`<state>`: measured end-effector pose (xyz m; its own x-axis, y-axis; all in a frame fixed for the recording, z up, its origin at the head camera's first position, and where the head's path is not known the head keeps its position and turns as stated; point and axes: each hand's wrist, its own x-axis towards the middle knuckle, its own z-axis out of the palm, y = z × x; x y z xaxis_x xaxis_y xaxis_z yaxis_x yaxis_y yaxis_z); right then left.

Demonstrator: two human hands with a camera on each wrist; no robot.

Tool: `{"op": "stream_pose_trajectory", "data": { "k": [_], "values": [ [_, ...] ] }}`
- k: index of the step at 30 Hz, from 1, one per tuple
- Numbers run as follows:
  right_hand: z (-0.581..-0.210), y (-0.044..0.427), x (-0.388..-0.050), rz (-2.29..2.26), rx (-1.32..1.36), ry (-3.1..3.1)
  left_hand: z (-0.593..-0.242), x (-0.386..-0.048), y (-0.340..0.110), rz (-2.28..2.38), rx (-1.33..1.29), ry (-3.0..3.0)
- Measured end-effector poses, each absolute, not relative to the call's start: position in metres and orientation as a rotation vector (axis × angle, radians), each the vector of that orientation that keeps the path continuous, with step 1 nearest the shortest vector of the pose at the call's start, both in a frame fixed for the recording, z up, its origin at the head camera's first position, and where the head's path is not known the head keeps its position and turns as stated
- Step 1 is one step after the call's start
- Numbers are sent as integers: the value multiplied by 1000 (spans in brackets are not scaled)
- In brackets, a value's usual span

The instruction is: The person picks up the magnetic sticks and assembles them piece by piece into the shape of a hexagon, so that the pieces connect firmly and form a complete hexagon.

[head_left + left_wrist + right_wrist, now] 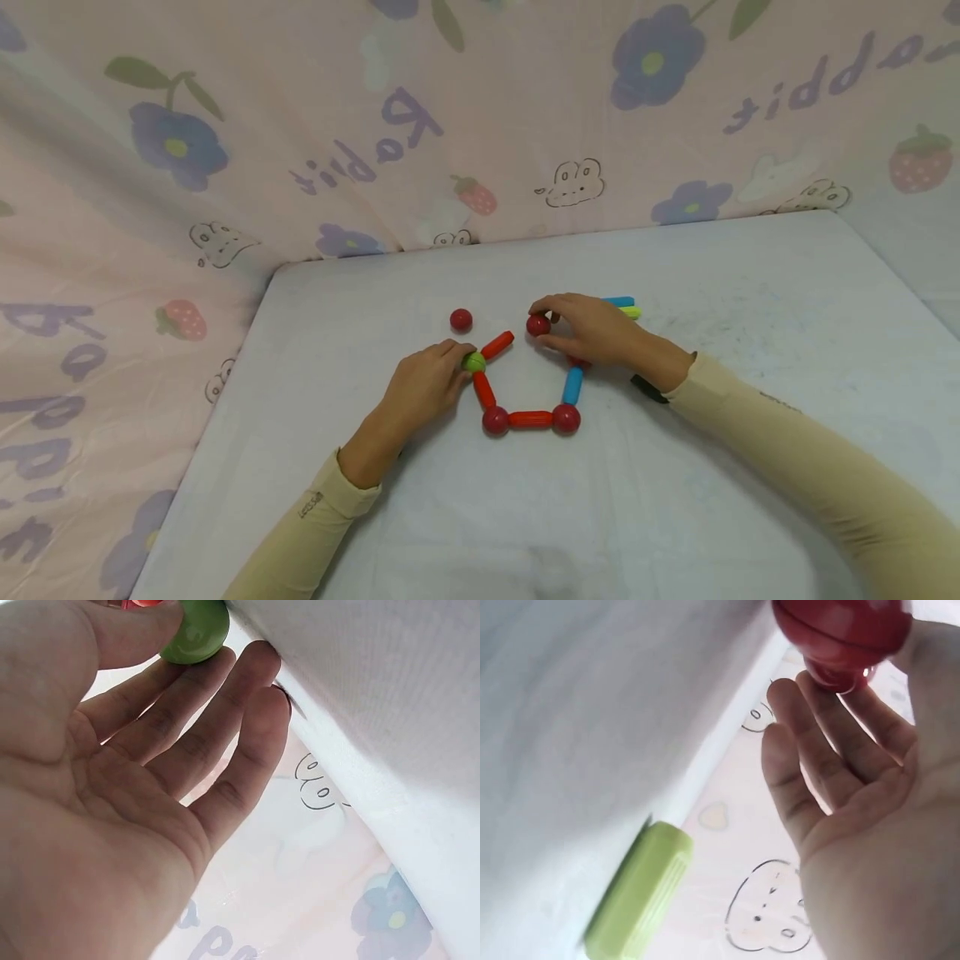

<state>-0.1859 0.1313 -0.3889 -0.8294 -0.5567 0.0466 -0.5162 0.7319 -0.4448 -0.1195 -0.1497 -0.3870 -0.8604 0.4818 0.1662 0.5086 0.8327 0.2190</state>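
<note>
Head view: a white bench (450,533) bears an unclosed rod-and-ball ring (531,419). At its two o'clock, the right hand (592,327) pinches a red ball (537,325) at twelve; at nine, the left hand (423,382) pinches the ring's green ball (474,362). A loose red ball (461,320) lies at ten.

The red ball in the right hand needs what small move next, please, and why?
Probably bring the red ball to the free tip of the red stick; the right hand pinches the ball nearby, while the left hand holds the green ball at that stick's other end.
</note>
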Motion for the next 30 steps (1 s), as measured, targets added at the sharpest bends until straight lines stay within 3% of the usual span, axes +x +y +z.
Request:
{"op": "stream_pose_trajectory", "data": {
  "k": [30],
  "values": [
    [-395,108,-192,-658,-917,2830,-386,-119,-148,-375,-789,-2928]
  ]
}}
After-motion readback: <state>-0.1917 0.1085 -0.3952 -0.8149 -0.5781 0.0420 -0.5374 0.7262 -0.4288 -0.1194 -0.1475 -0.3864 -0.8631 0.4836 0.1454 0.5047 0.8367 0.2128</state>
